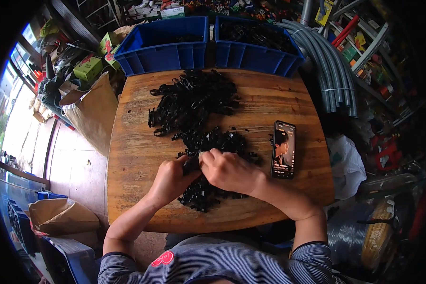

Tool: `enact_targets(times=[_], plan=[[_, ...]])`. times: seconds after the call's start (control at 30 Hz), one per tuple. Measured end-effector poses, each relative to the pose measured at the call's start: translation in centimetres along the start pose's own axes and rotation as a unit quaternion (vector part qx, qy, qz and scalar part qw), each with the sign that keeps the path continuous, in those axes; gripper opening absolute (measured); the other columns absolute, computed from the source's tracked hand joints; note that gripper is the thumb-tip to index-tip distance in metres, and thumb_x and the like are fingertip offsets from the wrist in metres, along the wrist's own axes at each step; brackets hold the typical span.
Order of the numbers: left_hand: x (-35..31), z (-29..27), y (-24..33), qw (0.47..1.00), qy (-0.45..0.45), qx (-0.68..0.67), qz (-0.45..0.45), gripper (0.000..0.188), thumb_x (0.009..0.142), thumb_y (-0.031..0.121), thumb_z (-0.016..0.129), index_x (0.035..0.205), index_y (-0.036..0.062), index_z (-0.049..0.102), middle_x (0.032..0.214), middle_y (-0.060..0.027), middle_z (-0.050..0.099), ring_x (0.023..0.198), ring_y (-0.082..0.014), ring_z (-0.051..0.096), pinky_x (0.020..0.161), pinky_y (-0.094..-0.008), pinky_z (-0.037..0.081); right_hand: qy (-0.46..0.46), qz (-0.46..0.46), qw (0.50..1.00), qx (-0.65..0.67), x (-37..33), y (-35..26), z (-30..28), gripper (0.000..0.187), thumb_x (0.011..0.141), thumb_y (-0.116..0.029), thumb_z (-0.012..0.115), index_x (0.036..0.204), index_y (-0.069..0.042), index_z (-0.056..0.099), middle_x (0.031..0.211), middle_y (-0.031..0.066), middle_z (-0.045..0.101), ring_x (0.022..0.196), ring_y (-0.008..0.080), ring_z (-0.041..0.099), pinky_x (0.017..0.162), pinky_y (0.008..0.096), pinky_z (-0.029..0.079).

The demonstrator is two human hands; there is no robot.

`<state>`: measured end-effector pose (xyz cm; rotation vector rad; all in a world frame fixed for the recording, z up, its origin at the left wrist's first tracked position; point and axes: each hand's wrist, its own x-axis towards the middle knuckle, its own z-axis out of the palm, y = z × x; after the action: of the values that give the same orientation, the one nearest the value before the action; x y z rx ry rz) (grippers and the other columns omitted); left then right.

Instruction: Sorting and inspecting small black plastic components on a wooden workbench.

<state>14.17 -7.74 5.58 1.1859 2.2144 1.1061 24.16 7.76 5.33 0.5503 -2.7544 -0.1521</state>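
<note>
My left hand [172,177] and my right hand [225,169] meet over the near middle of the wooden table [142,161]. Between them is a small black plastic piece [190,165], gripped by the left fingers, while the right fingers pinch its other end. The piece's exact kind is partly hidden by my fingers. Under and around both hands spreads a heap of small black plastic parts [225,141], reaching towards the near edge. Just beyond it lies a larger pile of longer black plastic pieces [196,99].
Two blue plastic bins [170,59] stand at the far edge, with black pieces inside. A lit phone [284,151] lies to the right. Coiled grey corrugated tubes [331,80] rise at far right. A brown paper sack [95,111] leans at the left, near green boxes [88,67].
</note>
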Motion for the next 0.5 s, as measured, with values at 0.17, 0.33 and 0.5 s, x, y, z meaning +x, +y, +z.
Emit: enact_targets(times=[0.17, 0.33, 0.5], plan=[[1.2, 0.5, -2.1, 0.997, -0.055, 0.011, 0.055, 0.022, 0.072, 0.016, 0.068, 0.081, -0.0017, 0.057, 0.061, -0.0079, 0.057, 0.053, -0.0098, 0.047, 0.050, -0.0290, 0.041, -0.009, 0.036, 0.999, 0.015, 0.2, -0.1, 0.8, 0.013, 0.072, -0.011, 0.058, 0.078, 0.000, 0.056, 0.068, 0.0074, 0.051, 0.062, 0.0176, 0.054, 0.052, 0.0247, 0.048], [1.8, -1.6, -0.6, 0.955, -0.033, -0.284, -0.082, 0.018, 0.072, 0.014, 0.067, 0.083, 0.0027, 0.059, 0.064, 0.0005, 0.056, 0.053, -0.0064, 0.045, 0.047, -0.0220, 0.036, 0.155, 0.098, 0.962, 0.203, -0.3, 1.5, -1.5, 0.021, 0.072, -0.012, 0.067, 0.087, 0.001, 0.061, 0.069, 0.0041, 0.050, 0.061, 0.0131, 0.054, 0.048, 0.0245, 0.045], [-0.7, -8.7, -3.5, 0.855, 0.281, -0.421, 0.112, 0.039, 0.073, 0.009, 0.063, 0.109, 0.0028, 0.051, 0.081, -0.0068, 0.054, 0.056, -0.0064, 0.044, 0.045, -0.0173, 0.031, 0.263, 0.209, 0.927, 0.163, -1.8, 4.4, -8.3, 0.022, 0.075, -0.017, 0.069, 0.094, -0.006, 0.064, 0.075, 0.0020, 0.059, 0.062, 0.0102, 0.054, 0.051, 0.0222, 0.043]])
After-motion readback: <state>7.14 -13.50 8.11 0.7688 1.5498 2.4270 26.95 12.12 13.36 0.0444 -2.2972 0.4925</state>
